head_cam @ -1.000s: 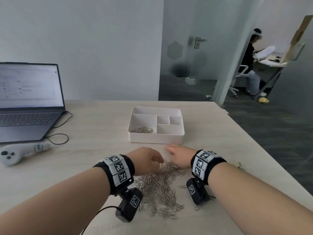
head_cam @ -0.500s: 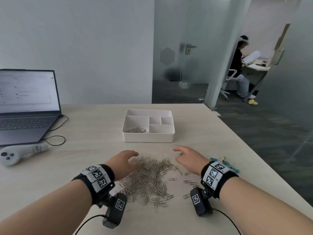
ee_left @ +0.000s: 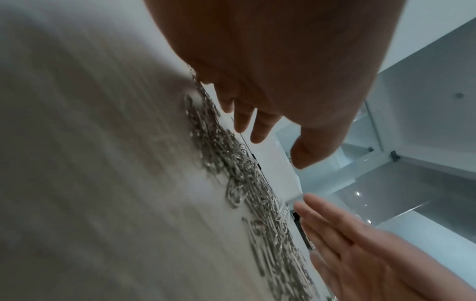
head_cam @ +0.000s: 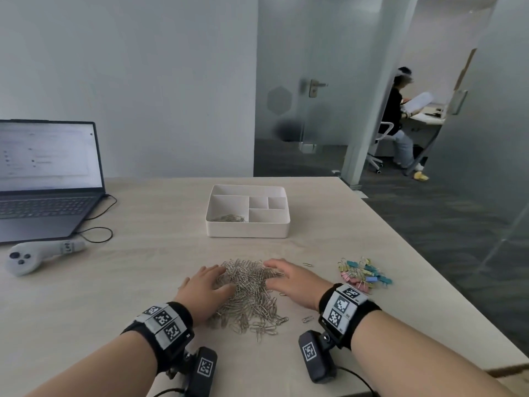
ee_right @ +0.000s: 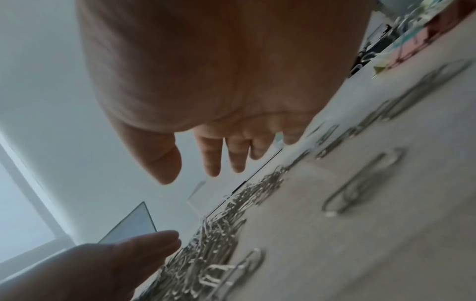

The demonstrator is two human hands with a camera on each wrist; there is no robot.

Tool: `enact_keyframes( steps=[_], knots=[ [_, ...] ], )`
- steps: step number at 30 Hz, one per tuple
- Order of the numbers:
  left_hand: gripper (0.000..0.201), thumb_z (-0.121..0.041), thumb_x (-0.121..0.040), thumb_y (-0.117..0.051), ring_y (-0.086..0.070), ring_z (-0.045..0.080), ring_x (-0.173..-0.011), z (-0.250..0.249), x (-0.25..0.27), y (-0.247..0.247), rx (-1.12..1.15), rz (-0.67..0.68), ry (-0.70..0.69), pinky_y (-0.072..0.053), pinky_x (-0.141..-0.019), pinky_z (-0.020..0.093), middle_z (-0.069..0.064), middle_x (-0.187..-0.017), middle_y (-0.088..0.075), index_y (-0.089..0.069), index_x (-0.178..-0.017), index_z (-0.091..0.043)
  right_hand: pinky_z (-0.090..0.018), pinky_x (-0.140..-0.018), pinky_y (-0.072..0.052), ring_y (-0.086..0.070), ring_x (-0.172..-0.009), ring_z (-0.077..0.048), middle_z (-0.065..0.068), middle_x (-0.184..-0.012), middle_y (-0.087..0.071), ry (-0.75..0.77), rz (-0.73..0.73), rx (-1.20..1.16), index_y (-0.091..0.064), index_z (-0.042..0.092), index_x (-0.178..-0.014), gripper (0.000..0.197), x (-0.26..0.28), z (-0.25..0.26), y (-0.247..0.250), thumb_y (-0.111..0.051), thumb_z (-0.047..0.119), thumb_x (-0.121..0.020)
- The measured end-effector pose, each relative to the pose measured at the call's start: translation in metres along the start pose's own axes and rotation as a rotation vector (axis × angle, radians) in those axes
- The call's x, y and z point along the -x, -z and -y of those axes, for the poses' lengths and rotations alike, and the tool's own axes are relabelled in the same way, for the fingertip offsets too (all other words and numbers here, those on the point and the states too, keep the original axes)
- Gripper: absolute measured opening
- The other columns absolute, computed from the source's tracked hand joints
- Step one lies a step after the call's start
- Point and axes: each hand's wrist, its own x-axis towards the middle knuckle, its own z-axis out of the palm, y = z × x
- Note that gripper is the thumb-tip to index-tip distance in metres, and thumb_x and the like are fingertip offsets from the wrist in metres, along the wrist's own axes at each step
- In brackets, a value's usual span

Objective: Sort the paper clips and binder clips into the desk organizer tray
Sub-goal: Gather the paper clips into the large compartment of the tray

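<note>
Tabletop (head_cam: 148, 282): few paper clips in tray (head_cam: 247, 230); both hands' relaxed fingers (head_cam: 217, 272) flank big pile (head_cam: 249, 296); binder clips (head_cam: 363, 275) untouched.

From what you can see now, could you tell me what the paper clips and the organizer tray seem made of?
Paper clips: bare metal wire, probably steel; silvery, glinting loops.
Organizer tray: likely matte white plastic; smooth, uniform moulded walls and dividers.
</note>
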Motion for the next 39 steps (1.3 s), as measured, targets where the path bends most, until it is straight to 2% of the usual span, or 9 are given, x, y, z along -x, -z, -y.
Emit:
enact_keyframes(
  steps=[5, 10, 16, 18, 21, 24, 27, 35, 39],
  knots=[
    [0.060, -0.053, -0.093, -0.049, -0.009, 0.016, -0.152, 0.010, 0.002, 0.001, 0.040, -0.115, 0.073, -0.003, -0.122, 0.049, -0.005, -0.163, -0.023, -0.038, -0.148, -0.032, -0.041, -0.118, -0.030, -0.029, -0.147, -0.016, 0.006, -0.162, -0.025, -0.126, -0.214, -0.010, -0.036, 0.032, -0.151, 0.065, 0.019, -0.018, 0.014, -0.052, 0.050, -0.090],
    [0.062, -0.056, -0.093, -0.045, -0.006, 0.019, -0.153, 0.021, 0.005, 0.004, 0.005, -0.144, 0.197, -0.004, -0.122, 0.050, -0.004, -0.164, -0.019, -0.036, -0.150, -0.033, -0.058, -0.121, -0.012, -0.009, -0.154, -0.020, 0.003, -0.167, -0.013, -0.303, -0.152, 0.175, -0.027, 0.035, -0.154, 0.081, 0.013, -0.024, 0.015, -0.046, 0.065, -0.081],
    [0.065, -0.057, -0.094, -0.040, -0.009, 0.017, -0.152, 0.015, 0.014, -0.005, -0.050, -0.096, 0.115, -0.003, -0.122, 0.047, -0.006, -0.164, -0.019, -0.031, -0.153, -0.031, -0.054, -0.121, 0.006, -0.003, -0.155, -0.024, 0.005, -0.166, -0.015, -0.174, -0.048, 0.148, -0.026, 0.041, -0.154, 0.065, 0.017, 0.011, -0.013, -0.045, 0.058, -0.094],
    [0.066, -0.058, -0.094, -0.041, -0.009, 0.017, -0.152, 0.012, 0.016, -0.009, -0.053, -0.101, 0.093, -0.003, -0.123, 0.046, -0.007, -0.164, -0.020, -0.031, -0.153, -0.031, -0.051, -0.123, -0.008, -0.017, -0.153, -0.023, 0.009, -0.162, -0.027, -0.082, -0.078, -0.009, -0.032, 0.044, -0.150, 0.060, 0.020, 0.013, -0.022, -0.045, 0.061, -0.094],
    [0.065, -0.057, -0.094, -0.042, -0.010, 0.015, -0.152, 0.013, 0.019, -0.013, -0.051, -0.104, 0.059, -0.004, -0.123, 0.044, -0.008, -0.163, -0.021, -0.030, -0.153, -0.031, -0.034, -0.111, -0.033, -0.039, -0.139, -0.009, 0.014, -0.152, -0.042, 0.005, -0.249, -0.221, -0.044, 0.038, -0.144, 0.046, 0.031, 0.008, -0.023, -0.044, 0.052, -0.099],
    [0.062, -0.054, -0.095, -0.043, -0.013, 0.014, -0.151, 0.016, 0.020, -0.014, -0.027, -0.132, 0.040, -0.005, -0.123, 0.043, -0.008, -0.162, -0.024, -0.033, -0.152, -0.030, -0.028, -0.103, -0.037, -0.045, -0.130, -0.006, 0.014, -0.144, -0.050, -0.023, -0.459, -0.277, -0.050, 0.031, -0.140, 0.040, 0.046, -0.003, -0.014, -0.039, 0.041, -0.104],
    [0.058, -0.050, -0.095, -0.043, -0.016, 0.015, -0.151, 0.017, 0.019, -0.016, -0.006, -0.173, 0.038, -0.007, -0.123, 0.043, -0.008, -0.161, -0.028, -0.037, -0.150, -0.030, -0.029, -0.101, -0.037, -0.047, -0.127, -0.007, 0.014, -0.138, -0.054, -0.108, -0.560, -0.364, -0.055, 0.030, -0.135, 0.037, 0.052, -0.015, -0.007, -0.038, 0.039, -0.103],
    [0.054, -0.046, -0.095, -0.044, -0.019, 0.014, -0.150, 0.018, 0.020, -0.017, -0.006, -0.205, 0.023, -0.010, -0.123, 0.042, -0.010, -0.159, -0.031, -0.041, -0.147, -0.031, -0.029, -0.099, -0.040, -0.053, -0.120, -0.006, 0.017, -0.129, -0.059, -0.117, -0.528, -0.493, -0.062, 0.031, -0.125, 0.030, 0.034, -0.001, -0.039, -0.049, 0.040, -0.099],
    [0.056, -0.046, -0.093, -0.043, -0.018, 0.014, -0.150, 0.018, 0.019, -0.017, -0.036, -0.198, 0.023, -0.010, -0.123, 0.042, -0.010, -0.160, -0.030, -0.041, -0.147, -0.032, -0.021, -0.078, -0.046, -0.058, -0.089, 0.003, 0.023, -0.107, -0.065, -0.077, -0.506, -0.517, -0.065, 0.035, -0.118, 0.024, 0.014, 0.022, -0.059, -0.052, 0.038, -0.097]
  ],
)
